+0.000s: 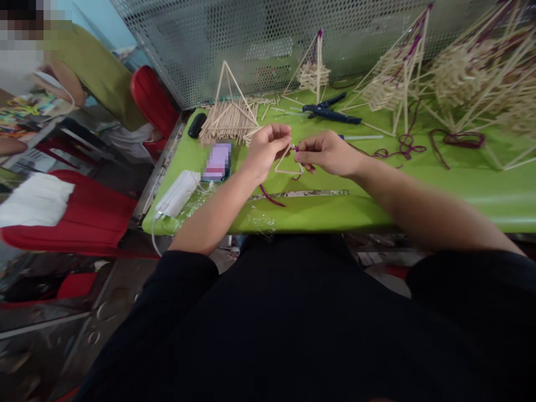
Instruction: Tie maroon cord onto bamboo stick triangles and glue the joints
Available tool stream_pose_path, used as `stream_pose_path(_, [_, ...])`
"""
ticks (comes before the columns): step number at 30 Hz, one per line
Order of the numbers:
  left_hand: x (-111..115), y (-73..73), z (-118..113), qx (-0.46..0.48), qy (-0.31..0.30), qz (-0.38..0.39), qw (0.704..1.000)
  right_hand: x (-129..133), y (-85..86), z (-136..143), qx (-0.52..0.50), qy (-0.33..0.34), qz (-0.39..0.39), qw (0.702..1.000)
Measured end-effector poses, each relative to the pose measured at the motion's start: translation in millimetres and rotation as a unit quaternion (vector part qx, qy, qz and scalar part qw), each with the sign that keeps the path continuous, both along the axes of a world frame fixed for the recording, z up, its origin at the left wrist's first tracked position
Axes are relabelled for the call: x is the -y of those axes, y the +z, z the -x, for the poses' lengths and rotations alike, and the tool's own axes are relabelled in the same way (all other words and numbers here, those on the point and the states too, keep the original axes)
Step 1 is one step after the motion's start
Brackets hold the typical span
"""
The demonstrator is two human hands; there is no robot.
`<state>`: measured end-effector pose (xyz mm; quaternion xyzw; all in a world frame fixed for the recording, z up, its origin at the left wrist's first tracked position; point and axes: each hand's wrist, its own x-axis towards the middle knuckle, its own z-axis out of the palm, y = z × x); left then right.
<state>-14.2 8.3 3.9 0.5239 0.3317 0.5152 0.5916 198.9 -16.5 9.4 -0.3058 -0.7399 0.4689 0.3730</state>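
Note:
Over the green table [460, 195], my left hand [268, 148] pinches the top corner of a small triangle of thin wooden sticks [288, 172]. My right hand [326, 153] is closed at the same corner, its fingertips on a dark purple string. The two hands almost touch. A loose purple string [271, 196] hangs below my left hand and ends on the table. Beneath the triangle lies a patterned flat strip [310, 194]. Behind my left hand is a pile of cut sticks [224, 125] with a stick pyramid frame [234, 84] standing over it.
Dark blue cutters [330, 110] and a pen [362, 137] lie behind my right hand. Several stick structures [393, 72] and purple string coils stand or lie at the right. A phone [218, 162] and white power bank [179, 192] are at left. Another person [92, 72] is beyond red chairs [154, 100].

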Motion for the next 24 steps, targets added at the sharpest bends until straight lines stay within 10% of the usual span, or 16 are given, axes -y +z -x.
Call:
stream_pose_path(8, [1, 4.5, 9, -0.084, -0.103, -0.07, 0.989, -6, 7.8, -11, -0.029, -0.046, -0.023, 0.998])
stream_pose_path(24, [10, 5.4, 3, -0.048, -0.075, -0.06, 0.994, -13, 10.1, -16, -0.053, -0.048, -0.045, 0.996])
